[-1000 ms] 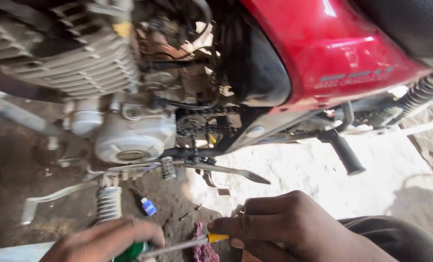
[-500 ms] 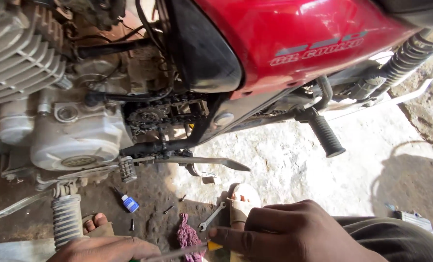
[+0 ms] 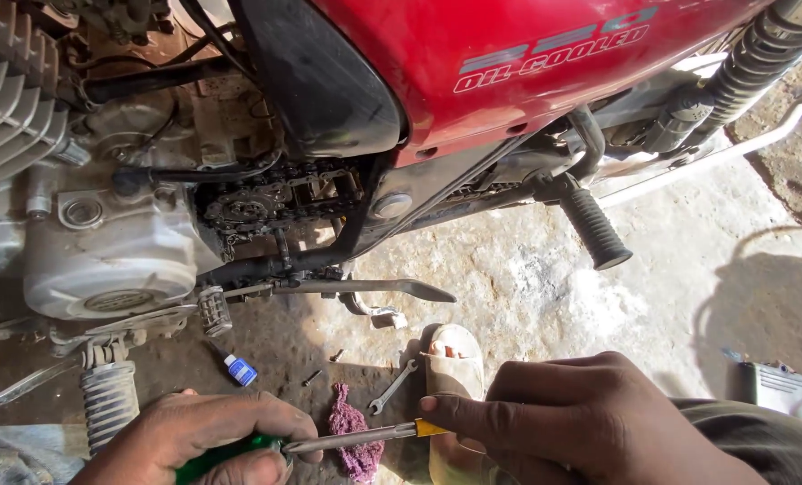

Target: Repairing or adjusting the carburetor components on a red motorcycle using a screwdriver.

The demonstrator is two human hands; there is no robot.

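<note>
My left hand (image 3: 205,437) grips the green handle of a screwdriver (image 3: 347,440) low in the view. My right hand (image 3: 590,422) pinches the other end of its metal shaft, where a yellow piece shows. Both hands hover over dirty ground beside a red motorcycle (image 3: 509,63). Its exposed chain sprocket (image 3: 248,211) and silver engine case (image 3: 105,260) sit above my left hand. A small spanner (image 3: 390,388) and a purple rag (image 3: 354,433) lie on the ground just beyond the screwdriver.
A foot in a sandal (image 3: 453,359) rests between my hands. A small white bottle with a blue cap (image 3: 237,369) lies near a coil spring (image 3: 108,400). A black footpeg (image 3: 592,226) and the side stand (image 3: 365,288) stick out. Loose screws dot the ground.
The view has shifted so the motorcycle sits further left and higher. Both hands stay on the screwdriver, now showing more fully at the bottom.
</note>
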